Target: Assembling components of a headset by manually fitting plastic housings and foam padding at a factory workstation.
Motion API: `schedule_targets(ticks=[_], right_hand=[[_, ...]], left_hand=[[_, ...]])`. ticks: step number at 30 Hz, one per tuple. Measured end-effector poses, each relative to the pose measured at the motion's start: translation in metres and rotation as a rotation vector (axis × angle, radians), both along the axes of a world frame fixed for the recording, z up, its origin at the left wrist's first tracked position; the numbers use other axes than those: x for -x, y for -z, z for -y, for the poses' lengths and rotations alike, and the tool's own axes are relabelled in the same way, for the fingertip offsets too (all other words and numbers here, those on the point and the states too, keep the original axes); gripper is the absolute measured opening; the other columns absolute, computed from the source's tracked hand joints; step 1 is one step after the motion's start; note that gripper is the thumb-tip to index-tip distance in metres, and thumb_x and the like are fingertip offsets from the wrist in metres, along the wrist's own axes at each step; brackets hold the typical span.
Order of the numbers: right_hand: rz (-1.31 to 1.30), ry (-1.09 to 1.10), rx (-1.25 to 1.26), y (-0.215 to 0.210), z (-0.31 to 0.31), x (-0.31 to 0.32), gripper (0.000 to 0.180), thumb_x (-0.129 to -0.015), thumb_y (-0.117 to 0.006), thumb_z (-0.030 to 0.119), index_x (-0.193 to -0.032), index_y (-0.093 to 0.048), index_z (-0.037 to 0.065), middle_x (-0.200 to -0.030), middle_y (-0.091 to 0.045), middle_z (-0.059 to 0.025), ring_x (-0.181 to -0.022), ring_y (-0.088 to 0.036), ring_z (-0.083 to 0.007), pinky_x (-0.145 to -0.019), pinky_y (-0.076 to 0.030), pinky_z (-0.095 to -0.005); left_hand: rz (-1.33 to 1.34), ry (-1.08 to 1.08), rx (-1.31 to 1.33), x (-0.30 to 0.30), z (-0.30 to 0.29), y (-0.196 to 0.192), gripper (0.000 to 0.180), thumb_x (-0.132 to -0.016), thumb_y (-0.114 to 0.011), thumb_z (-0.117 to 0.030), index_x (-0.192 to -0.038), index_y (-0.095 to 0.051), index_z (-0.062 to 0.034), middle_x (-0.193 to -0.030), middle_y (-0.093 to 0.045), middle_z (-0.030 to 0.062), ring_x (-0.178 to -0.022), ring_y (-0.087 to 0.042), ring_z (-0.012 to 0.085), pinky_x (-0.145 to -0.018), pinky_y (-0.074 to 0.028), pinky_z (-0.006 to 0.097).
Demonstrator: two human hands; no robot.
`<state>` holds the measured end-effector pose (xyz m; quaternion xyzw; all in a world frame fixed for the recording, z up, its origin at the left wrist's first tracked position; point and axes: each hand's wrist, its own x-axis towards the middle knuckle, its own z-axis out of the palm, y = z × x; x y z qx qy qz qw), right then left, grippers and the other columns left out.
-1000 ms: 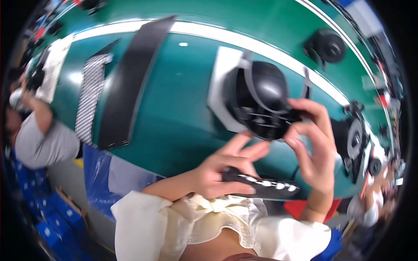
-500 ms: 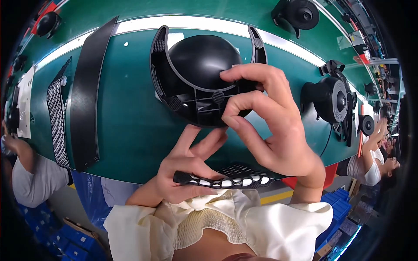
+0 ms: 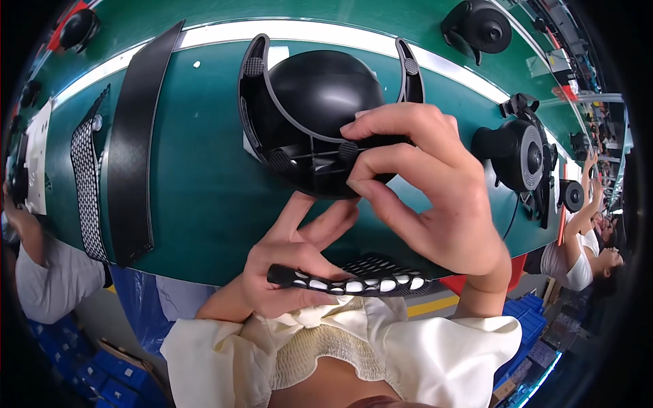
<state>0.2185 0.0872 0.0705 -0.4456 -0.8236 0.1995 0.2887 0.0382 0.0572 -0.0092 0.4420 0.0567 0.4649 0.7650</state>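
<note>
A round black plastic housing (image 3: 325,88), with a smooth dome and two curved prongs bearing round grey pads, stands on the green table in front of me. My right hand (image 3: 432,187) curls over its near right side, thumb and fingers closed on the ribbed edge. Between the thumb and bent fingers of my left hand (image 3: 289,262) is a black perforated panel (image 3: 360,280), held low near the table's front edge. Other left fingers reach up against the housing's underside. Whatever lies between my right fingertips is hidden.
Left of the housing lie a long black flat strip (image 3: 136,149) and a second perforated panel (image 3: 86,183). A black round fan-like unit (image 3: 520,156) with a cable stands to the right. Similar units (image 3: 486,28) sit beyond the white strip. Other people are at both sides.
The housing and my right hand have shifted slightly right. Units beyond the white strip have moved right. A person at the right has raised an arm. My left hand's grip looks unchanged.
</note>
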Motion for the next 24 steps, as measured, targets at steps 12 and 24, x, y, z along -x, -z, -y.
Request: schedule_targets(ticks=[12, 24], right_hand=[[0.226, -0.189, -0.486, 0.016, 0.001, -0.009, 0.021, -0.06, -0.067, 0.008, -0.08, -0.062, 0.006, -0.096, -0.059, -0.0097, -0.086, -0.058, -0.024, -0.068, -0.041, -0.0357], [0.223, -0.095, -0.78, 0.041, -0.004, -0.005, 0.024, -0.059, -0.063, 0.015, -0.082, -0.062, 0.006, -0.084, -0.06, -0.0047, -0.08, -0.059, -0.0182, -0.06, -0.041, -0.0274]], left_hand=[[0.073, 0.019, 0.053, 0.0, -0.003, -0.001, 0.017, -0.071, -0.063, 0.002, -0.087, -0.061, 0.0045, -0.134, -0.007, 0.0256, -0.124, -0.019, 0.0444, -0.101, -0.017, 0.05], [0.003, -0.01, -0.008, -0.002, -0.004, 0.004, 0.015, -0.071, -0.063, 0.001, -0.085, -0.062, 0.0035, -0.133, -0.009, 0.0239, -0.124, -0.02, 0.0432, -0.101, -0.017, 0.048]])
